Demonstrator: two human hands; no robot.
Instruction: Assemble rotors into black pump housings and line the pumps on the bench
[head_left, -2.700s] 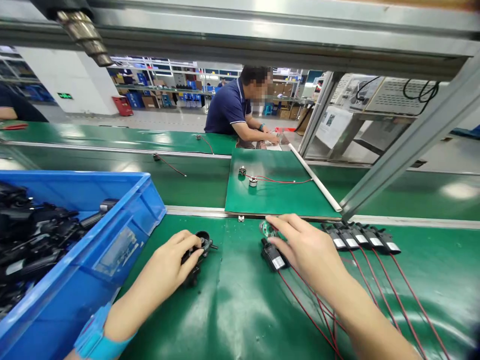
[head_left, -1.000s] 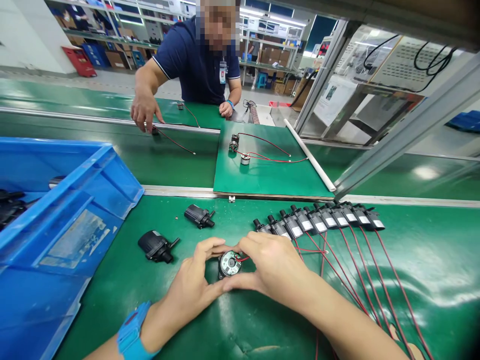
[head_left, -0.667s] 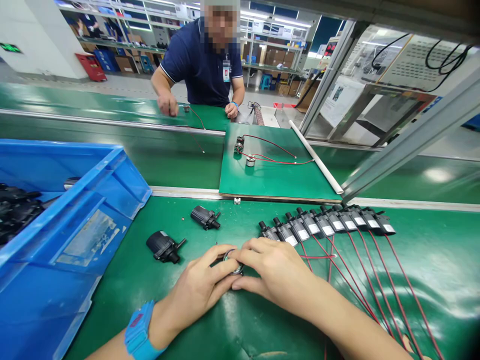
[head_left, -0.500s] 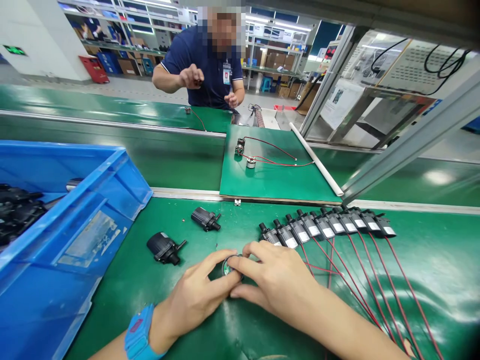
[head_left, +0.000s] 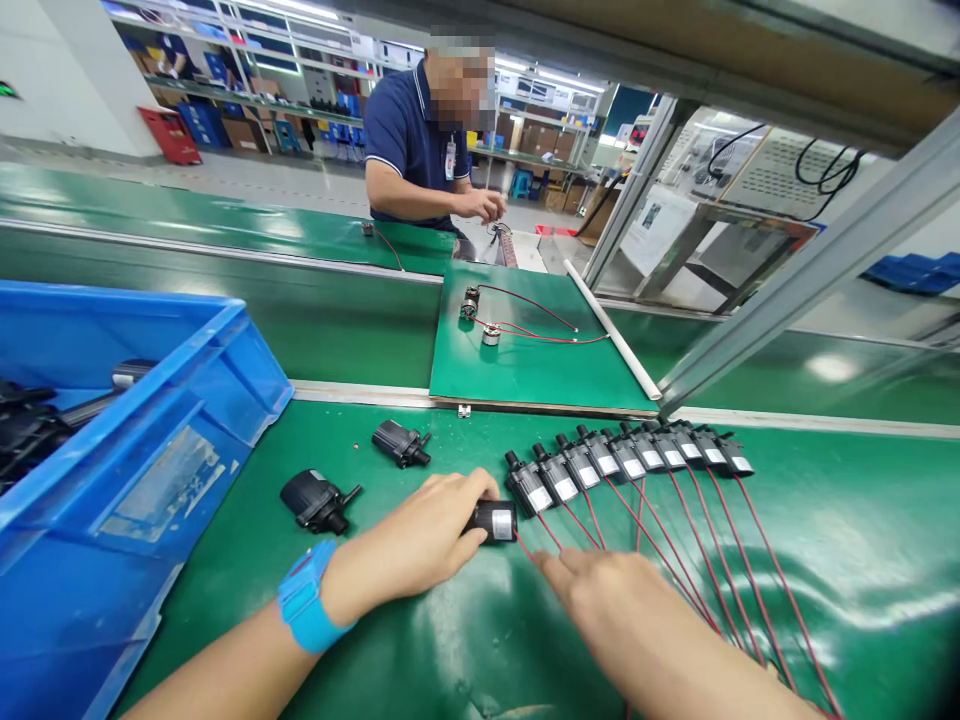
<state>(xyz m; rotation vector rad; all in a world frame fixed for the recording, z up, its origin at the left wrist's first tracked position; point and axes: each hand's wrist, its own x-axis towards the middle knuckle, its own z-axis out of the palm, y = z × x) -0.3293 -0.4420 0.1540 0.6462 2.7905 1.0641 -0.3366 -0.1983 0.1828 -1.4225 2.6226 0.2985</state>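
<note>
My left hand (head_left: pixel 442 530), with a blue wristband (head_left: pixel 311 597), is closed round a black pump (head_left: pixel 496 521) lying on its side, its white label facing up. From the pump's right end a red wire (head_left: pixel 523 545) runs to the fingertips of my right hand (head_left: pixel 600 590), which are closed on it; the thumb is hidden. Just beyond my hands is a fanned row of several black pumps (head_left: pixel 559 480) with white labels, their red wires (head_left: pixel 694 520) trailing toward me. Left of my left hand lie two loose pumps, a nearer one (head_left: pixel 315 500) and a farther one (head_left: pixel 401 442).
A blue bin (head_left: pixel 187 400) holding black parts (head_left: pixel 30 430) stands at left. Ahead, a green board (head_left: pixel 525 375) carries motors (head_left: pixel 491 335) with red wires, beside a white tube (head_left: pixel 611 330). A metal post (head_left: pixel 810 250) rises at right. Across the line stands a co-worker (head_left: pixel 405 140).
The piece between my hands, showing a green circuit face before, now lies sideways with its label up. My right hand has moved right and down along the wire. The co-worker's hands moved rightward.
</note>
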